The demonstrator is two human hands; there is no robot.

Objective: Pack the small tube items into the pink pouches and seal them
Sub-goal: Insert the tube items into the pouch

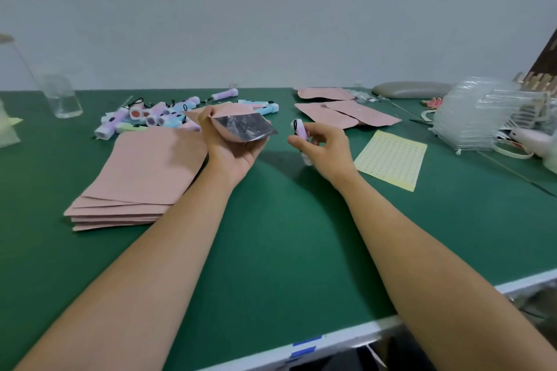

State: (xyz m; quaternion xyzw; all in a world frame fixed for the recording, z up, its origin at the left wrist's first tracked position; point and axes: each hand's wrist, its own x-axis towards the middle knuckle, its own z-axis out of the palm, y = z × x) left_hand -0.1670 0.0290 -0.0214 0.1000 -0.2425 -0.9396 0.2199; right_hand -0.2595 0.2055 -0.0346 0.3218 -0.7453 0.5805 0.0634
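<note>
Holding the pink foil-lined pouch point(241, 126) mouth-open toward the right, the left hand point(232, 144) grips it ready for loading; the right hand point(322, 144) pinches a small pink-and-white tube point(301, 132) just beside that opening.

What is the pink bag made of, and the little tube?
The bag in the left hand looks matte pink outside, paper or film; its inside is silvery and crinkled, likely foil. The tube in the right hand looks like smooth, hard plastic, pink and white.
</note>
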